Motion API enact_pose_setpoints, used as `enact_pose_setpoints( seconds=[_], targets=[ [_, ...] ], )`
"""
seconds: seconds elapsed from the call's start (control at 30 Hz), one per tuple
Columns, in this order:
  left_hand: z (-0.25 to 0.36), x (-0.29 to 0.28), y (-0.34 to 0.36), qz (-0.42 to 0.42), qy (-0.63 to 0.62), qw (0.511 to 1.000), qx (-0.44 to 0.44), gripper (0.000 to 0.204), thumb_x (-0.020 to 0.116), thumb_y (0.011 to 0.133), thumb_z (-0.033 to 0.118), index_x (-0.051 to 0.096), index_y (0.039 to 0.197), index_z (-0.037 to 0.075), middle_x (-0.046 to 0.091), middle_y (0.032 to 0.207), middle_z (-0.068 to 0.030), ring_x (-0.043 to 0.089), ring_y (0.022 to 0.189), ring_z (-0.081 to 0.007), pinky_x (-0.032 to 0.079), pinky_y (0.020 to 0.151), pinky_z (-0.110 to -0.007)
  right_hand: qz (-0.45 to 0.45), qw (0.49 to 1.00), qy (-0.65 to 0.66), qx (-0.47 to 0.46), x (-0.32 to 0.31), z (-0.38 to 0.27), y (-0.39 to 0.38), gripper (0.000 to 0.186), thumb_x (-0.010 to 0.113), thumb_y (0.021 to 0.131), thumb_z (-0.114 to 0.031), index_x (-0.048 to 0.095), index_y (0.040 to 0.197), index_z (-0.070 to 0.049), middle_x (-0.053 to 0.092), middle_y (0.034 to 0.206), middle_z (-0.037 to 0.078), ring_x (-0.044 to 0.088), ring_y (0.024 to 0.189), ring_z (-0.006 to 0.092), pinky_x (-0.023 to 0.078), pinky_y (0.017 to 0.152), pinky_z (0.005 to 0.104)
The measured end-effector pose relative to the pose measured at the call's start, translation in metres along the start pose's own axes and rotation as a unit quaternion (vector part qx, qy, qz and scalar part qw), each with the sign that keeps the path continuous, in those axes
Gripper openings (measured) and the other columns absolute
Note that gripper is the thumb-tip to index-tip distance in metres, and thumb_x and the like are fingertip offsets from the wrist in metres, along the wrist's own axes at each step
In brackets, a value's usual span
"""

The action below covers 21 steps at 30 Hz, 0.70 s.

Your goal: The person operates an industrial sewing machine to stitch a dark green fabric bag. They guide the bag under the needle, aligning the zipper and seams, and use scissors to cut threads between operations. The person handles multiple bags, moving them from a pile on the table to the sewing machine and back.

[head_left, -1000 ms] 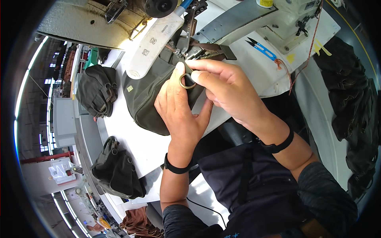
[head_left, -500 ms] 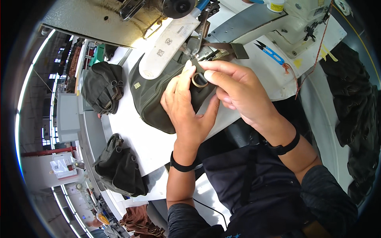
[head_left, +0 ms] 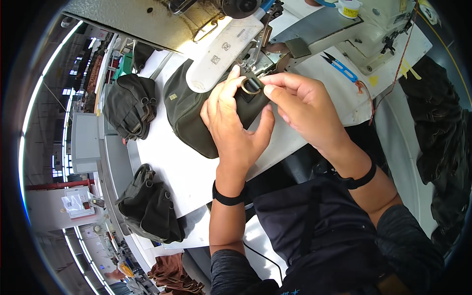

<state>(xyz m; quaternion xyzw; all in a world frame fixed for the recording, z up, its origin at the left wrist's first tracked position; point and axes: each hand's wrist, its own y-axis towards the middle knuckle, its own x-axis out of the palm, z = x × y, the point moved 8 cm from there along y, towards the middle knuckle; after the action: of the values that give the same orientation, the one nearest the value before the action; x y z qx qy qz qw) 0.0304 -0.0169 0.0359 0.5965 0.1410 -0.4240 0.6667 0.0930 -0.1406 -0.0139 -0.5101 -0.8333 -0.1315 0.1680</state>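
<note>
An olive canvas bag [head_left: 186, 125] lies under the sewing machine head [head_left: 221, 51]. On it, a dark tab with a brass ring [head_left: 250, 91] sits just below the presser foot [head_left: 248, 66]. My left hand [head_left: 236, 132] grips the bag, its bent fingers pressed beside the ring at the left, thumb lower down. My right hand [head_left: 307, 113] pinches at the tab's right side with thumb and index finger, other fingers curled. A zipper end [head_left: 280, 61] shows behind the fingertips; what lies directly under them is hidden.
Two more olive bags [head_left: 129, 105] [head_left: 147, 206] lie left on the white table [head_left: 189, 196]. Blue-handled thread snips [head_left: 344, 69] and a small container [head_left: 347, 11] are at upper right. Dark fabric [head_left: 432, 123] hangs at far right; brown material [head_left: 169, 273] is low left.
The view has shifted, so the scene appears further right. Both hands have moved the ringed tab up, closer to the presser foot; my right thumb has slid off the ring toward the right.
</note>
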Motion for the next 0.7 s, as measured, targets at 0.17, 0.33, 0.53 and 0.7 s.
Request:
enact_pose_setpoints(
  seconds=[0.17, 0.33, 0.53, 0.7],
  targets=[
    [-0.004, 0.003, 0.006, -0.005, 0.003, 1.0, 0.013, 0.067, 0.083, 0.076, 0.016, 0.055, 0.135, 0.003, 0.063, 0.145, -0.0171, 0.06, 0.128, -0.0334, 0.035, 0.11, -0.044, 0.014, 1.0, -0.006, -0.015, -0.002, -0.003, 0.003, 0.024, 0.061, 0.103, -0.011, 0.071, 0.117, 0.005, 0.069, 0.084, 0.001, 0.056, 0.069, 0.0031, 0.045, 0.059, 0.0229],
    [-0.011, 0.002, 0.011, 0.001, -0.048, 0.998, -0.039, 0.051, 0.082, 0.083, 0.019, 0.06, 0.125, 0.002, 0.068, 0.137, -0.0177, 0.062, 0.123, -0.0337, 0.037, 0.11, -0.045, 0.034, 0.999, -0.003, -0.03, -0.003, -0.005, 0.004, 0.02, 0.059, 0.103, -0.01, 0.068, 0.113, 0.005, 0.069, 0.083, 0.002, 0.058, 0.067, 0.0056, 0.048, 0.058, 0.0247],
    [-0.012, 0.006, 0.009, 0.082, -0.091, 0.985, -0.122, 0.031, 0.076, 0.095, 0.013, 0.064, 0.12, 0.0, 0.071, 0.128, -0.0184, 0.065, 0.116, -0.0319, 0.045, 0.106, -0.042, 0.068, 0.993, -0.044, -0.091, -0.021, -0.006, -0.018, 0.022, 0.057, 0.104, -0.01, 0.065, 0.122, 0.001, 0.071, 0.102, 0.006, 0.062, 0.069, 0.0075, 0.05, 0.06, 0.0245],
    [0.006, 0.007, 0.005, 0.132, -0.09, 0.985, -0.069, 0.027, 0.068, 0.101, 0.005, 0.062, 0.126, -0.002, 0.066, 0.131, -0.0154, 0.063, 0.121, -0.0222, 0.048, 0.108, -0.036, 0.091, 0.994, -0.032, -0.05, -0.07, 0.02, -0.001, 0.041, 0.054, 0.095, -0.003, 0.059, 0.136, 0.002, 0.063, 0.135, 0.008, 0.06, 0.121, 0.0153, 0.048, 0.098, 0.0273]
  ],
)
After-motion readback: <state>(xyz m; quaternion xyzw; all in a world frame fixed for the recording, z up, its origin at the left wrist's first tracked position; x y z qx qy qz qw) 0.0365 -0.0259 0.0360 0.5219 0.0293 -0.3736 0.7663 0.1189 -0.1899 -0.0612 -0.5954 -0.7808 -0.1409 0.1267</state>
